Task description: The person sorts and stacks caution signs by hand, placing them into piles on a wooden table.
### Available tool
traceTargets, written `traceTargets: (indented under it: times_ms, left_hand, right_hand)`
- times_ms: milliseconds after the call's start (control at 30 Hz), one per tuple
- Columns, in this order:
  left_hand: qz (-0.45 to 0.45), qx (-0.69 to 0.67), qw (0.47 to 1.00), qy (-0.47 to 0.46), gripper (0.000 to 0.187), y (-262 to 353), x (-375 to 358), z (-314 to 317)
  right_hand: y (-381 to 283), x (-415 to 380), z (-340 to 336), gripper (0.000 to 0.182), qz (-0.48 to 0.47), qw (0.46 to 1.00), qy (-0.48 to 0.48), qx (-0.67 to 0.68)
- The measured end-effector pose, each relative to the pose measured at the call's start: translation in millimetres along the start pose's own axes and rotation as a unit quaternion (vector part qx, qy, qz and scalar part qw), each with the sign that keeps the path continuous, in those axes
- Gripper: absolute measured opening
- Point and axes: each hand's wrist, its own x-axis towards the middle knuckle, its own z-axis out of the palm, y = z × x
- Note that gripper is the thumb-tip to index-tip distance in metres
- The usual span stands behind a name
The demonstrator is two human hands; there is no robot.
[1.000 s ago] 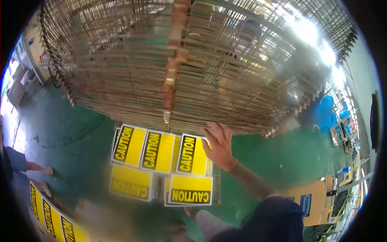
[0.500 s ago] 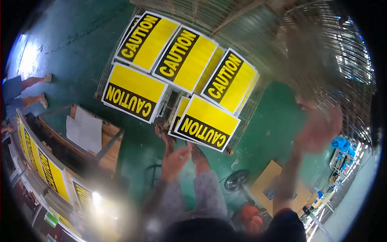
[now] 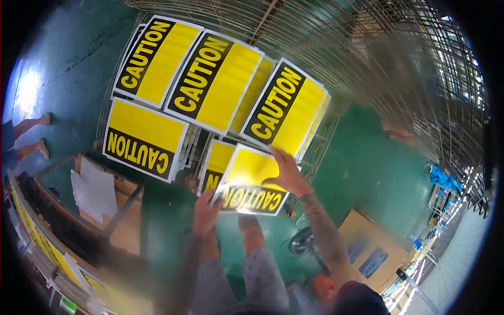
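Note:
A yellow and black CAUTION sign (image 3: 251, 165) is tilted up from the near right stack and catches a bright glare. My left hand (image 3: 206, 212) grips its lower left corner, the fingers partly hidden. Along the right edge, my right hand (image 3: 287, 170) holds the sign between thumb and fingers. Another CAUTION sign (image 3: 218, 155) shows partly beneath it to the left. More lie on the wire rack: one at the near left (image 3: 147, 139), and others at the far left (image 3: 157, 60), far middle (image 3: 215, 81) and far right (image 3: 286, 105).
A wooden frame bin (image 3: 123, 215) with white sheets (image 3: 94, 189) stands at the left, near another row of signs (image 3: 42, 231). A cardboard box (image 3: 373, 252) and a fan (image 3: 303, 242) are at the right. Wire racks (image 3: 336, 42) rise behind. Another person's legs (image 3: 31, 139) show far left.
My right hand has swung in from the right onto the sign's right edge. My left hand has moved to its lower left corner. The sign is now tilted up.

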Motion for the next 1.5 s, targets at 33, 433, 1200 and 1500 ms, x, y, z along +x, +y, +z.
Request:
traceTargets:
  times_ms: [33, 433, 1200, 1500]
  left_hand:
    - [0.003, -0.035, 0.999, -0.017, 0.038, 18, -7, -8]
    - [0.266, 0.173, 0.932, 0.176, 0.040, 153, 216, 132]
    - [0.235, 0.151, 0.903, 0.326, 0.035, 149, 265, -60]
    - [0.173, 0.187, 0.927, 0.277, 0.052, 143, 283, -104]
  right_hand:
    - [8, 0, -4, 0.112, 0.047, 0.993, -0.047, 0.096]
    - [122, 40, -34, 0.043, 0.264, 0.862, 0.336, 0.271]
    - [-44, 175, 45, 0.039, 0.218, 0.833, 0.355, 0.365]
    - [-61, 226, 77, 0.045, 0.304, 0.777, 0.385, 0.393]
